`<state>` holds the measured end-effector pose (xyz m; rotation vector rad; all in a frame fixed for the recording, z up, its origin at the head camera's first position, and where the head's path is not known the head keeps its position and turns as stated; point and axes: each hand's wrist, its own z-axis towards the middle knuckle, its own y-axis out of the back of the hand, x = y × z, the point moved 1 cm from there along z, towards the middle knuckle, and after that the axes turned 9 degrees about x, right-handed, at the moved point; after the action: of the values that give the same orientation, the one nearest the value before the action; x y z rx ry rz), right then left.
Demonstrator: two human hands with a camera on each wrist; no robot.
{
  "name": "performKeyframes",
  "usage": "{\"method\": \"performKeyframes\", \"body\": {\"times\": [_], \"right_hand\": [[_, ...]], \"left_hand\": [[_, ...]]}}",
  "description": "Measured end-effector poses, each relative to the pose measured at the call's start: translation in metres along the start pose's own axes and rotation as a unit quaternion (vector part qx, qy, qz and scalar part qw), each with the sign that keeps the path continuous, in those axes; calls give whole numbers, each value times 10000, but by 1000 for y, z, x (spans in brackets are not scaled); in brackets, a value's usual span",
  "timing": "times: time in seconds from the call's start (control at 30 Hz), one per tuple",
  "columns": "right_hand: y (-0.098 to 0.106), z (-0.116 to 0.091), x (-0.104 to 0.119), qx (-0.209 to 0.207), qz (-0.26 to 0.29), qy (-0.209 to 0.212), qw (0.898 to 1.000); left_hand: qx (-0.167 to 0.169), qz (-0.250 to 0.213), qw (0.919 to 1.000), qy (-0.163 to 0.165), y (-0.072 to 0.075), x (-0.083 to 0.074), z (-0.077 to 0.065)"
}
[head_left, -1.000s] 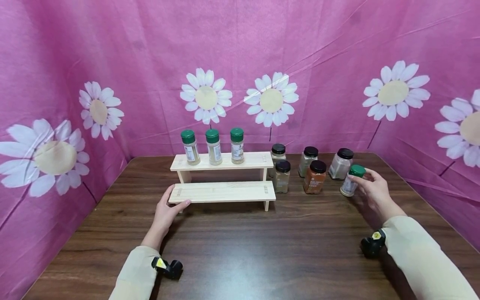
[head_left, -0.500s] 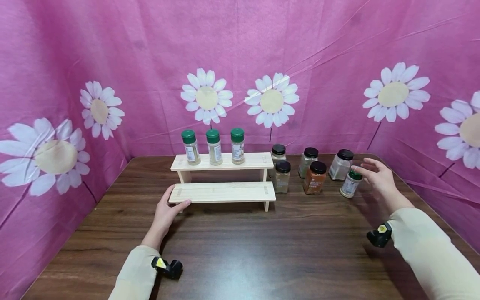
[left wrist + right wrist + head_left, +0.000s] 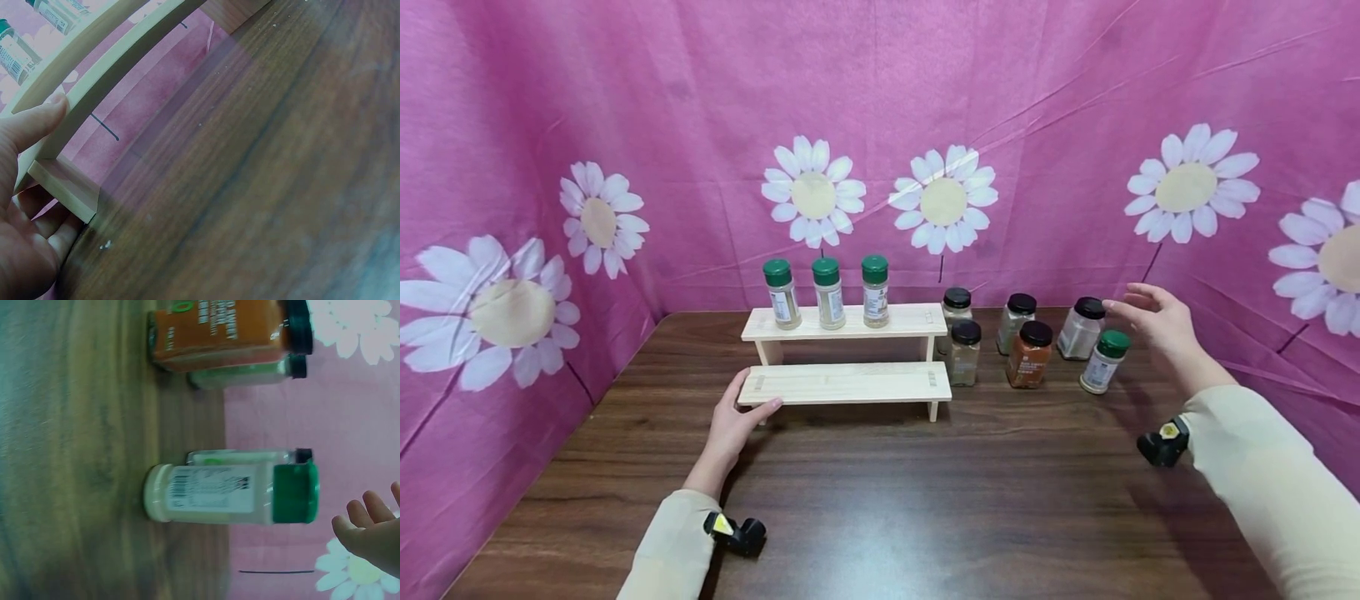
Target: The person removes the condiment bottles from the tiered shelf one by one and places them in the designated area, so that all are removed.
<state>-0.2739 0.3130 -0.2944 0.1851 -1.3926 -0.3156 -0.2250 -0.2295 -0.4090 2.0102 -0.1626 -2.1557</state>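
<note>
My left hand (image 3: 735,421) grips the left end of a two-tier wooden spice rack (image 3: 842,383), thumb over the lower board and fingers around its leg, as the left wrist view shows. Three green-capped spice bottles, among them this bottle (image 3: 876,292), stand upright on the upper board. My right hand (image 3: 1167,333) hovers with loose fingers beside the black lid of a glass jar (image 3: 1081,330), holding nothing. Just in front of it a green-capped spice bottle (image 3: 1102,363) stands upright on the table; in the right wrist view that bottle (image 3: 219,494) overlaps the jar behind.
Between the rack and the right hand stand several black-lidded jars, including an orange-red spice jar (image 3: 1030,357) and a tan one (image 3: 964,354). A pink flowered cloth (image 3: 880,100) hangs behind the wooden table (image 3: 910,508).
My right hand has let go of the green-capped bottle on the table and moved up and back toward the black-lidded jar. My left hand and the rack have stayed put.
</note>
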Motion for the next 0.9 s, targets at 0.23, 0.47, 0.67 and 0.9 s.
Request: {"method": "performKeyframes", "body": {"times": [0.23,0.47,0.67,0.9], "right_hand": [[-7,6,22,192,391,334,9985],[-17,13,38,489,361,89,9981],[-35,16,54,737,-365,103,9966],[-65,20,67,990,-490,374,9932]], "left_hand": [[-12,14,10000,-11,0,-1,1],[-29,35,10000,-17,1,-1,1],[-26,66,10000,-14,1,-3,1],[-25,67,10000,-32,0,-1,0]]}}
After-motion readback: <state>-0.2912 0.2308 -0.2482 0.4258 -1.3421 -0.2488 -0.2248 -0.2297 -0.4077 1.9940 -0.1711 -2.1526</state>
